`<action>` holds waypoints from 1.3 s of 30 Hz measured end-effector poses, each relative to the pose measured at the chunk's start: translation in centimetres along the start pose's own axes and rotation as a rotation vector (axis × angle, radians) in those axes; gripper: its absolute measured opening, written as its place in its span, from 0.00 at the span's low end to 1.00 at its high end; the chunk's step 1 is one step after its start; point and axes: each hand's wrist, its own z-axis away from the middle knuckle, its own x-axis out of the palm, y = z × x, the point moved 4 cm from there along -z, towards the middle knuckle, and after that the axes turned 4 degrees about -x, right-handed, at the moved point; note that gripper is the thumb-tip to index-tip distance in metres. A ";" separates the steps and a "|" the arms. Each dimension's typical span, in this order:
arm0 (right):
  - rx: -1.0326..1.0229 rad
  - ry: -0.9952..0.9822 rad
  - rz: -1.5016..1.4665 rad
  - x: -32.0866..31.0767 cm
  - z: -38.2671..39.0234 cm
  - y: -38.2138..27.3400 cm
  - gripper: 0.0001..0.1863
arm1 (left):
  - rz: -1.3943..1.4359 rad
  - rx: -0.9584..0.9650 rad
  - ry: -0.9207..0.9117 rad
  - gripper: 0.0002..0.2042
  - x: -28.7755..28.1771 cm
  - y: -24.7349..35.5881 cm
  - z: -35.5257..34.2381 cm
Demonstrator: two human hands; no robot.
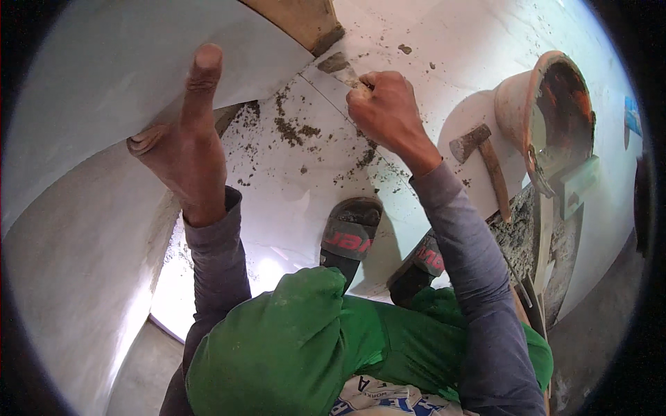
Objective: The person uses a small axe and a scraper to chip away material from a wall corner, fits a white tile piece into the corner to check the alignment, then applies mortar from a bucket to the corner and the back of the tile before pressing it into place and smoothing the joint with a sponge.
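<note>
My right hand [390,114] is closed around the handle of a small trowel [341,70]. Its mortar-smeared blade points up and left, just below the end of a wooden piece [305,21]. My left hand [193,139] grips the lower edge of a large pale tile [159,66]. The thumb lies straight along the tile's face, while most of the fingers are hidden under its edge. Between my hands, crumbs of mortar [291,132] are scattered over the white tiled floor [277,187].
To the right, a hammer [489,163] with a wooden handle lies beside an orange bucket [513,111] tipped on its side. A pale flat block [580,184] rests near its rim, with rough mortar [519,229] below. My feet wear black slippers [352,225]. A curved grey wall [83,256] stands left.
</note>
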 end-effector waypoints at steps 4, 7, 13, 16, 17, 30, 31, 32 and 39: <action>-0.033 0.000 0.084 0.1 -1.8 -1.3 0.14 | 0.042 0.040 0.012 0.18 0.1 0.1 -0.1; -0.062 0.050 0.110 -0.3 -3.2 -2.1 0.15 | 0.098 0.066 -0.008 0.18 0.4 0.5 -0.1; 0.065 -0.100 -0.553 -0.6 -4.6 -4.6 0.16 | 0.176 0.099 0.033 0.18 0.6 0.4 -0.3; 0.036 -0.120 -0.728 -0.3 -5.5 -4.5 0.17 | 0.203 0.027 0.085 0.23 2.2 3.9 0.7; 0.032 -0.231 -0.700 -0.8 -5.9 -4.3 0.29 | 0.236 -0.009 0.126 0.25 2.3 4.1 0.8; 0.124 -0.106 -0.786 -2.9 -0.2 -0.5 0.12 | 0.248 0.047 0.133 0.27 1.7 2.4 0.6; 0.166 -0.104 -0.797 -2.1 -0.7 -0.1 0.11 | 0.249 0.010 0.110 0.27 1.6 2.3 0.6; 0.211 -0.100 -0.805 -1.4 -1.3 0.7 0.10 | 0.252 -0.010 0.099 0.27 1.3 2.2 0.6; -0.068 -0.063 -0.846 -2.3 -2.6 -1.6 0.11 | 0.107 -0.035 0.110 0.29 1.0 2.9 0.4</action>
